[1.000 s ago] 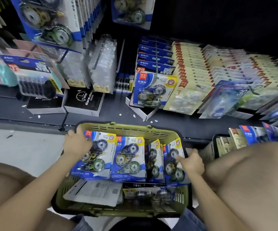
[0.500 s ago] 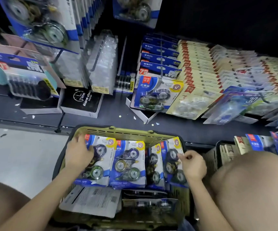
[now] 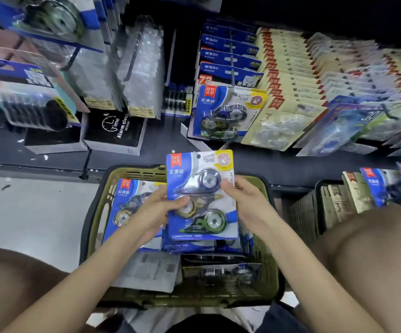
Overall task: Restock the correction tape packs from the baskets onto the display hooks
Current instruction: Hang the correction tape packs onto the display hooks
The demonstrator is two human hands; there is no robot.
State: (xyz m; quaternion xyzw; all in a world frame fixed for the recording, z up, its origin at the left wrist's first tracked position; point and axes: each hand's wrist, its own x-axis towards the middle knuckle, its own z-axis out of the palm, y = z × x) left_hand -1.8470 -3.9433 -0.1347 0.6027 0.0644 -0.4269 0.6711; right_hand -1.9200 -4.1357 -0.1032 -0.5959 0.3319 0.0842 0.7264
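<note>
- Holding one correction tape pack [image 3: 201,195] face-up at centre frame, just above the green basket [image 3: 122,173], both hands grip it by its side edges.
- The left hand [image 3: 155,213] lays its thumb across the front blister by the middle reel, fingers curled behind the card. The right hand [image 3: 248,204] pinches the right edge, thumb in front, its other fingers hidden behind.
- The pack's long axis runs up and down the frame. Its hang hole [image 3: 197,155] is at the top end, pointing towards the shelf and away from the fingers.
- A matching hung pack [image 3: 223,114] lies straight above in the frame and a touch right, at the front of a row on a hook [image 3: 232,73]. The hook's tip is hard to make out. I judge the right hand nearer for the reach, and the hole must meet that tip.
- In the green basket, another face-up pack [image 3: 126,205] lies at left, partly under the left hand. More blue packs lie directly beneath the held one, and face-down cards [image 3: 151,267] with printed backs lie towards the lower edge.
- A dark basket [image 3: 308,212] at right holds upright beige-carded packs and a few blue ones.
</note>
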